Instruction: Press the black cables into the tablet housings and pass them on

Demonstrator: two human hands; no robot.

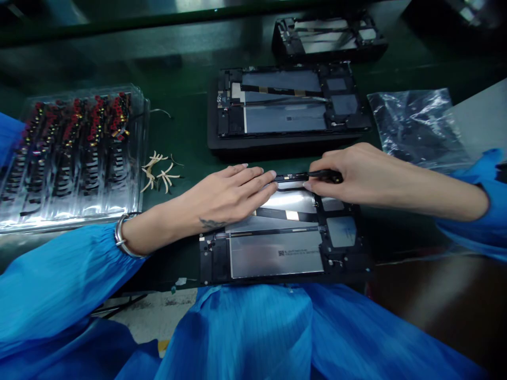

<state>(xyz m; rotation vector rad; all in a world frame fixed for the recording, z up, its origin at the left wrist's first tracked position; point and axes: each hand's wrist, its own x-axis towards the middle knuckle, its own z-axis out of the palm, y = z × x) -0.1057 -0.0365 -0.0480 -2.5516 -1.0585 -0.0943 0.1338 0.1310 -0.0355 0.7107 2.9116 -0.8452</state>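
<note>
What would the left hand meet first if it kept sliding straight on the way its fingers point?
The left hand lies flat on the open device, fingers pointing right. Straight on, it would likely first meet the right hand and the dark tool pinched there, just past its fingertips; the gap looks small.

The near open device (277, 248) shows silvery panels with a dull satin sheen, framed in matt black plastic. The left hand (225, 198) lies on it; the right hand (356, 174) pinches a glossy black tool (322, 174). On the left, a clear plastic tray (71, 158) glints — thin, shiny, ribbed. Far right, a crinkled transparent bag (415, 126) catches light. The green mat (186, 137) looks smooth and matt. Both blue sleeves (59, 285) are finely striped cloth — faintly lustrous. A polished metal bracelet (121, 237) rings the left wrist.
</note>
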